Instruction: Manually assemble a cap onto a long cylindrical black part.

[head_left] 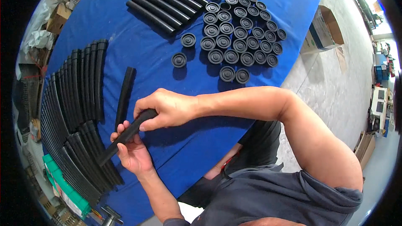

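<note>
A black tube (112, 150) is held slantwise over the blue cloth. My left hand (137, 159) grips its middle from below, thumb on the near side and fingertips on the far side. My right hand (169, 106) is closed around the upper end; whether that end bears a cap is hidden by the fingers. Just beyond my hands, a single black tube (125, 90) lies alone on the cloth. Many round black caps (223, 41) with ringed faces stand grouped at the far right, and one cap (179, 60) sits a little apart from them, closer to my right hand.
Rows of black tubes (77, 88) cover the table's left side, several with wider ends. More tubes (161, 6) lie side by side at the back. A green bin (63, 184) stands at the lower left edge. An open cardboard box (324, 29) is on the floor at right.
</note>
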Tool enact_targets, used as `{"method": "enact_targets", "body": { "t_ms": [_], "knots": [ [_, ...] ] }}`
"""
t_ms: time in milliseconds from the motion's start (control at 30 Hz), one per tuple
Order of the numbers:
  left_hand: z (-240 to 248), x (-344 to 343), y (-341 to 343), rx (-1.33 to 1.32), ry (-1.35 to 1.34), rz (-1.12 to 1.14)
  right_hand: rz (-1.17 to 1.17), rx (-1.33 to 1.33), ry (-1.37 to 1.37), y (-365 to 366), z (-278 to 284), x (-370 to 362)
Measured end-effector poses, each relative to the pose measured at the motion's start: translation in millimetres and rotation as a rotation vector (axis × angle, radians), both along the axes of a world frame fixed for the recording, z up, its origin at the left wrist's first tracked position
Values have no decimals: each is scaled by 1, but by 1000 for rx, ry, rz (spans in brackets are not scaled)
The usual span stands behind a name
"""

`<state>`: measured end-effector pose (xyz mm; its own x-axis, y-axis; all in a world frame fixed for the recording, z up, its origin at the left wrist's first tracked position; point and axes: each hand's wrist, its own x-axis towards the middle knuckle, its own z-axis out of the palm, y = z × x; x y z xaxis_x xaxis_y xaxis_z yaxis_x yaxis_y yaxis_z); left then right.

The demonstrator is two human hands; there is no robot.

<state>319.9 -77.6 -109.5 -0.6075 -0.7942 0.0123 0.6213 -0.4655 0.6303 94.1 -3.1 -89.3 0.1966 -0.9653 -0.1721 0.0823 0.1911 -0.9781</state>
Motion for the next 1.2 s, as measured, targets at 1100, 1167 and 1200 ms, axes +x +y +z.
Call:
{"method": "enact_targets", "body": {
  "t_ms": [1100, 1167, 1200],
  "knots": [
    [-5, 2, -2, 5, 5, -13, -142, -509, 306, 3, -3, -1],
    [-6, 0, -1, -40, -17, -14, -147, -462, 276, 1, -19, 1],
    [-4, 1, -1, -7, -33, 7, -146, -467, 280, 2, -17, 5]
  ]
}}
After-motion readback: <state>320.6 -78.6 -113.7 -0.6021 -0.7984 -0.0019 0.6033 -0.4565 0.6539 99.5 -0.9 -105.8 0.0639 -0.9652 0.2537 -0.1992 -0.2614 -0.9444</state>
